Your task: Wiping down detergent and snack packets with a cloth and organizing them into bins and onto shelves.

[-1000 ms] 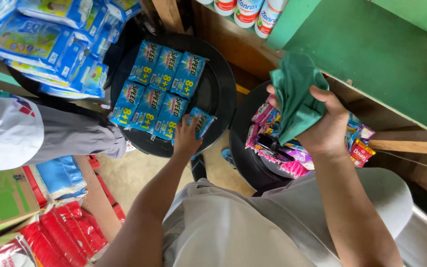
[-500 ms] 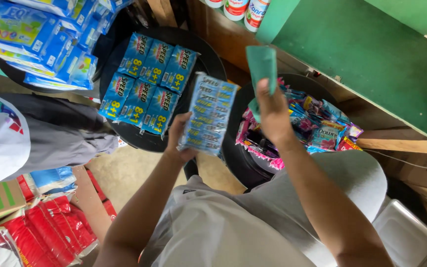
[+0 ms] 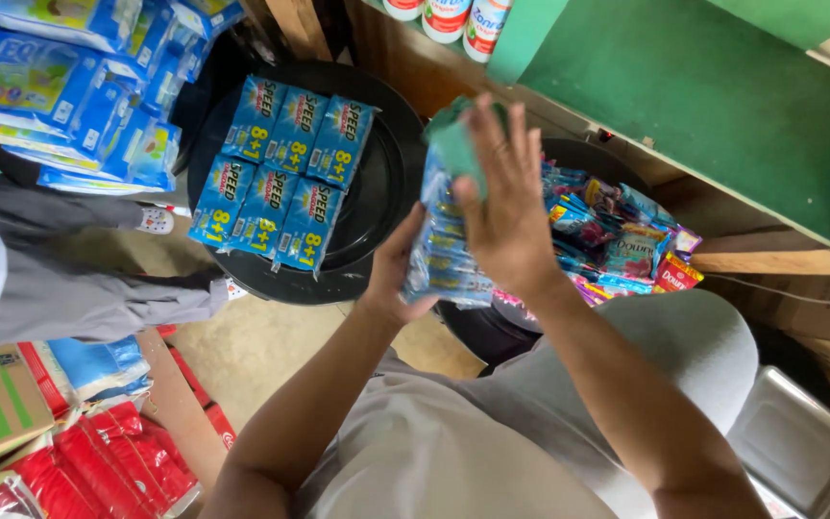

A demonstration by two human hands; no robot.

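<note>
While the left hand [image 3: 398,274] clasped a strip of blue sachets [image 3: 444,255] at frame centre, the right hand [image 3: 503,207] pressed a green cloth [image 3: 455,144] against it. Wiping appeared underway; blue packets [image 3: 280,173] lay on the black tray [image 3: 377,192], upper left.

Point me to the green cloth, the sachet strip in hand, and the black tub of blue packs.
green cloth [image 3: 455,146], head view, its upper fold
sachet strip [image 3: 439,258], head view, its middle
black tub [image 3: 374,197], head view, bare inner wall
</note>
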